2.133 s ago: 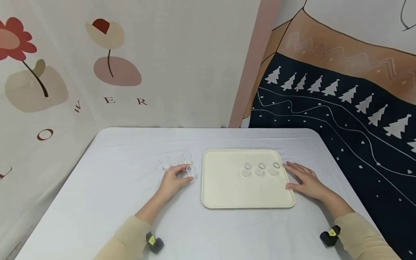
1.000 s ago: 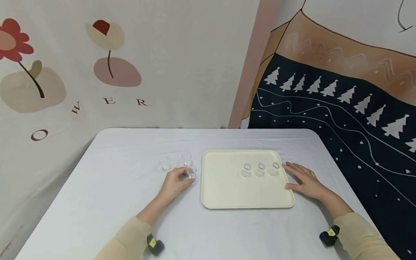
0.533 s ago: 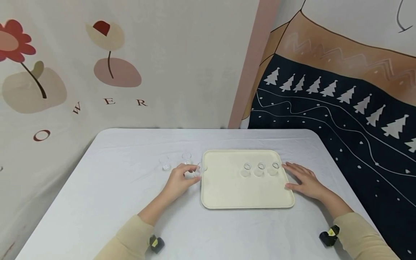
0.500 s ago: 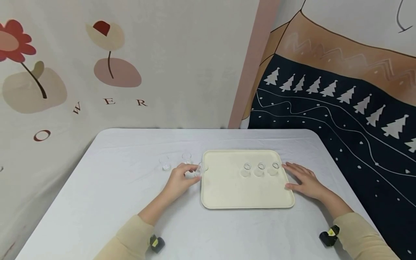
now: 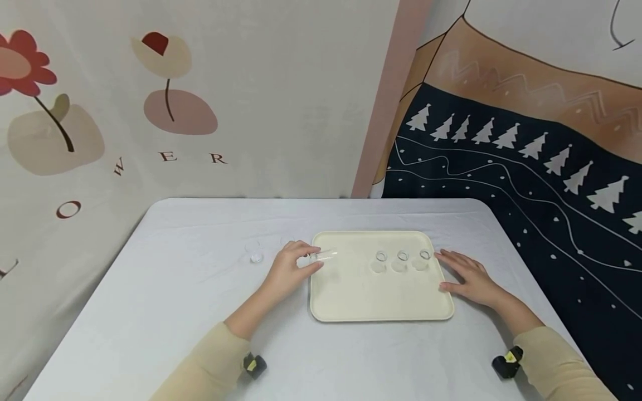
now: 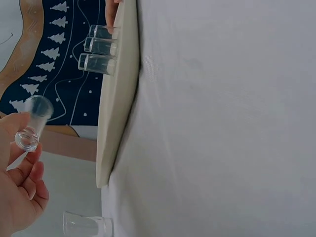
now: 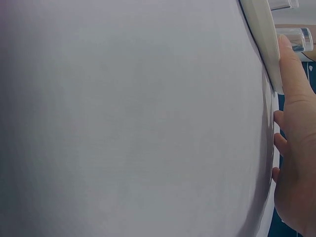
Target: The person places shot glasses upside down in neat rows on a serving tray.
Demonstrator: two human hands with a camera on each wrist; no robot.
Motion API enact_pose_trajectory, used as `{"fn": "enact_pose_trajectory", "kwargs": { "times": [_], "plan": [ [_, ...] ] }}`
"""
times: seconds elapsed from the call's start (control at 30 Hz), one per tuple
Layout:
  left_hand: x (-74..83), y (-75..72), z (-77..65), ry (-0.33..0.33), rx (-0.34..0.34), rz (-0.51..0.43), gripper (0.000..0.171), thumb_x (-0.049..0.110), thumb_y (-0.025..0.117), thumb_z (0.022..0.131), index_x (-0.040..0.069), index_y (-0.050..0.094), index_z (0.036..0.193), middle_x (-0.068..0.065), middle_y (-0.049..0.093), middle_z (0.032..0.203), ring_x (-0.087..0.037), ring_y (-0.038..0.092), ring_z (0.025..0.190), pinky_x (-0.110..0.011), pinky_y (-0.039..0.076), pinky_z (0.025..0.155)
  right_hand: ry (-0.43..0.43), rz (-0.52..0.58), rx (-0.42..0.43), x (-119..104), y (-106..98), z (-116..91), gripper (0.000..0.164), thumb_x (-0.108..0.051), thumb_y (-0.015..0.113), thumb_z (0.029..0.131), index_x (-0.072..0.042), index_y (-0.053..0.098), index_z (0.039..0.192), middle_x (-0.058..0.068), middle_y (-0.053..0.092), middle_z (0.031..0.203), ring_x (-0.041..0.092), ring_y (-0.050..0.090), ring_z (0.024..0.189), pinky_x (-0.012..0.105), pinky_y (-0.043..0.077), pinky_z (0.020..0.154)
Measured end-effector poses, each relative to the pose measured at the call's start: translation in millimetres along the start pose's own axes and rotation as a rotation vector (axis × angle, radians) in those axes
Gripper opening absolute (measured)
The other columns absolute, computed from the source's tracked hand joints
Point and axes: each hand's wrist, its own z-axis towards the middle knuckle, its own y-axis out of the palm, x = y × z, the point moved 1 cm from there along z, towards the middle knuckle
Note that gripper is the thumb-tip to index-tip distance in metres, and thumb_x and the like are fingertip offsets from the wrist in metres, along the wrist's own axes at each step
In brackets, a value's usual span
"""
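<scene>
My left hand (image 5: 290, 271) pinches a clear shot glass (image 5: 328, 254) near its thick base, above the left edge of a cream tray (image 5: 381, 303). The glass is tipped on its side, mouth pointing right; in the left wrist view its base (image 6: 26, 140) sits between thumb and fingers. Three more shot glasses, among them the leftmost glass (image 5: 379, 266), stand upside down in a row on the tray's right half. My right hand (image 5: 466, 278) rests with fingers extended at the tray's right edge, its thumb (image 7: 291, 69) against the rim in the right wrist view.
Left of the tray, an upright shot glass (image 5: 256, 258) stands on the white-covered table (image 5: 190, 267). Another is mostly hidden behind my left hand. Patterned cloths (image 5: 281, 111) hang behind the table and along its right side.
My left hand has carried the glass rightward from the table to over the tray's left edge, tipping it from upright onto its side. The right hand has stayed at the tray's edge.
</scene>
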Motion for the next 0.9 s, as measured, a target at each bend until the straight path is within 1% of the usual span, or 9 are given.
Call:
{"fn": "enact_pose_trajectory", "kwargs": {
  "times": [0.13,0.23,0.4,0.43,0.53,0.63,0.67,0.77,0.9],
  "plan": [
    [4.2,5.1,7.0,0.038,0.016,-0.002,0.031,0.014,0.08,0.078,0.002,0.071,0.106,-0.001,0.067,0.099,-0.019,0.055,0.095,-0.04,0.047,0.081,-0.001,-0.001,0.003,0.2,0.1,0.8,0.078,-0.046,0.069,0.083,-0.014,0.037,0.147,0.026,0.029,0.149,0.049,0.017,0.135,0.069,0.007,0.101],
    [7.9,10.3,11.6,0.048,0.028,-0.025,0.031,0.014,0.08,0.078,0.0,0.071,0.105,-0.002,0.067,0.098,-0.02,0.054,0.095,-0.042,0.046,0.081,0.0,-0.007,0.002,1.0,0.6,1.1,0.079,-0.046,0.069,0.083,-0.014,0.037,0.147,0.026,0.029,0.149,0.049,0.017,0.135,0.069,0.007,0.101],
    [13.5,21.9,18.8,0.039,0.053,-0.09,0.033,0.01,0.081,0.077,0.0,0.071,0.107,-0.004,0.067,0.099,-0.022,0.054,0.098,-0.048,0.046,0.079,0.0,-0.009,0.0,0.9,0.6,0.9,0.078,-0.046,0.069,0.083,-0.013,0.037,0.146,0.026,0.029,0.149,0.049,0.018,0.135,0.069,0.008,0.101],
    [14.8,24.5,20.2,0.04,0.06,-0.099,0.034,0.009,0.081,0.076,0.001,0.071,0.107,-0.003,0.067,0.099,-0.021,0.054,0.098,-0.046,0.046,0.078,0.001,-0.008,0.0,0.6,0.5,0.9,0.078,-0.046,0.069,0.083,-0.013,0.037,0.146,0.025,0.029,0.149,0.049,0.018,0.135,0.069,0.008,0.101],
    [17.7,32.5,23.9,0.044,0.078,-0.137,0.034,0.007,0.081,0.076,0.0,0.071,0.108,-0.004,0.068,0.098,-0.021,0.054,0.096,-0.047,0.046,0.072,0.0,-0.005,0.001,-0.3,0.0,0.5,0.078,-0.046,0.069,0.083,-0.013,0.037,0.146,0.025,0.029,0.149,0.049,0.018,0.135,0.069,0.008,0.101],
    [19.6,40.8,26.2,0.041,0.086,-0.15,0.033,0.007,0.08,0.076,0.001,0.071,0.108,-0.003,0.068,0.099,-0.02,0.055,0.096,-0.045,0.047,0.071,-0.003,-0.003,0.0,-0.7,-0.1,0.2,0.078,-0.046,0.069,0.083,-0.013,0.037,0.147,0.026,0.029,0.149,0.048,0.018,0.135,0.069,0.008,0.101],
    [19.8,43.9,26.9,0.038,0.085,-0.157,0.034,0.007,0.08,0.076,0.001,0.071,0.108,-0.004,0.068,0.1,-0.02,0.055,0.097,-0.047,0.047,0.071,-0.004,-0.002,-0.001,-0.6,-0.2,0.1,0.078,-0.046,0.069,0.083,-0.013,0.037,0.147,0.026,0.029,0.149,0.048,0.017,0.135,0.069,0.007,0.101],
    [20.3,53.2,28.7,0.025,0.081,-0.163,0.033,0.007,0.08,0.077,0.001,0.071,0.108,-0.003,0.067,0.101,-0.02,0.055,0.097,-0.045,0.048,0.072,-0.005,-0.001,-0.004,-0.4,-0.3,0.1,0.079,-0.046,0.069,0.083,-0.014,0.036,0.147,0.026,0.029,0.149,0.048,0.017,0.135,0.068,0.007,0.102],
    [21.8,64.9,30.5,0.003,0.073,-0.184,0.034,0.006,0.079,0.077,0.001,0.07,0.109,-0.003,0.067,0.101,-0.019,0.054,0.097,-0.038,0.046,0.072,-0.006,0.001,-0.005,0.1,-0.1,0.0,0.078,-0.046,0.069,0.084,-0.013,0.036,0.147,0.026,0.028,0.149,0.048,0.017,0.135,0.068,0.007,0.102]
  ]
}}
